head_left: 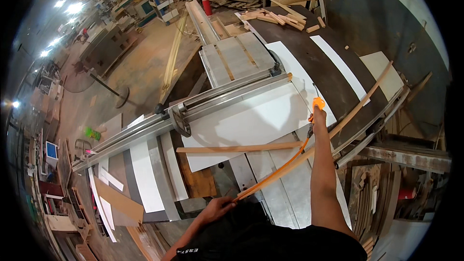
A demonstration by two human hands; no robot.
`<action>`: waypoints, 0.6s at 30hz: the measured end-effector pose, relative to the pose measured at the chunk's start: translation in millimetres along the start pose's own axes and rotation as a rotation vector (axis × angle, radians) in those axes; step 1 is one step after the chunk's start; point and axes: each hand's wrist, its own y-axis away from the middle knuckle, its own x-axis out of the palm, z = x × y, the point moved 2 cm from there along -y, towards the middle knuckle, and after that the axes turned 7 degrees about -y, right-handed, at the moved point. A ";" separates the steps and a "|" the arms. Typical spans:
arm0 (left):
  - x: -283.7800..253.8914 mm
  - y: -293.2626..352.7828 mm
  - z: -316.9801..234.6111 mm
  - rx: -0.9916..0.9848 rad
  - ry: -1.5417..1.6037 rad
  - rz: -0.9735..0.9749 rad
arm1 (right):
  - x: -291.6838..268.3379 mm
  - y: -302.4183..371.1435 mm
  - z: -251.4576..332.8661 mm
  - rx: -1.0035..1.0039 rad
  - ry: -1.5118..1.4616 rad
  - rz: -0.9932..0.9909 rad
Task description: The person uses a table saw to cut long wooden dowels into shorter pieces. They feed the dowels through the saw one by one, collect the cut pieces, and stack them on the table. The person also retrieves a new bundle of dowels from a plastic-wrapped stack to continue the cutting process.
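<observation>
My right hand point(319, 120) is closed around an orange air blow gun point(318, 102), held above the white board point(256, 116) on the saw table. From the gun's base an orange air hose point(292, 160) curves down towards my body. My left hand point(218, 210) is low in front of me, its fingers closed where the hose reaches it. A long wooden strip point(355, 112) slants from the far right, passes by my right forearm and runs down alongside the hose. Whether my left fingers also grip this strip I cannot tell. Another wooden strip point(237, 149) lies across the white board.
A metal sliding fence point(227, 92) crosses the saw table, with a black handle point(179, 122) on it. Short wooden pieces point(278, 18) are piled on the dark tabletop point(309, 43). A standing fan point(96, 79) is at the left. Scrap boards point(372, 191) stand at the right.
</observation>
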 end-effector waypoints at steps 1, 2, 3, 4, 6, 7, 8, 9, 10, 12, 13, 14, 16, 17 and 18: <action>1.6 0.9 3.9 -0.003 0.007 -0.003 | -3.4 4.4 0.3 0.002 -0.002 -0.026; 4.4 1.0 11.9 -0.005 0.015 -0.006 | -6.5 10.0 -0.4 0.004 -0.004 -0.052; 6.8 2.6 19.8 -0.009 0.023 -0.008 | -9.4 17.8 -2.6 -0.014 -0.012 -0.051; 9.6 3.3 25.6 0.009 0.029 -0.015 | -15.5 23.8 -2.2 -0.042 -0.016 -0.051; 14.0 5.1 34.5 0.048 0.048 -0.038 | -29.3 32.3 -1.2 -0.091 -0.018 -0.065; 15.2 5.7 37.7 0.069 0.043 -0.028 | -38.0 37.5 -1.4 -0.110 -0.017 -0.082; 16.2 10.0 43.5 0.090 0.043 -0.027 | -41.6 47.3 -0.5 -0.132 -0.012 -0.090; 17.9 14.9 50.4 0.111 0.042 -0.025 | -47.8 57.8 0.8 -0.126 -0.025 -0.160; 18.6 20.3 60.7 0.121 0.030 -0.038 | -53.3 73.8 2.6 -0.114 -0.042 -0.230; 21.6 30.3 78.5 0.132 0.003 -0.063 | -54.4 108.7 6.1 -0.092 -0.167 -0.335; 23.3 37.8 83.9 0.118 0.027 -0.075 | -47.7 137.6 11.2 -0.091 -0.275 -0.372; 24.1 45.0 87.0 0.109 0.049 -0.082 | -48.6 159.6 12.3 -0.091 -0.386 -0.414; 25.5 61.2 97.9 0.116 0.054 -0.079 | -57.0 185.1 2.4 -0.084 -0.576 -0.246; 26.1 69.5 106.1 0.133 0.037 -0.069 | -57.5 201.5 0.3 -0.082 -0.712 -0.193; 27.0 77.2 115.4 0.152 0.019 -0.058 | -58.3 217.7 -0.9 -0.081 -0.849 -0.139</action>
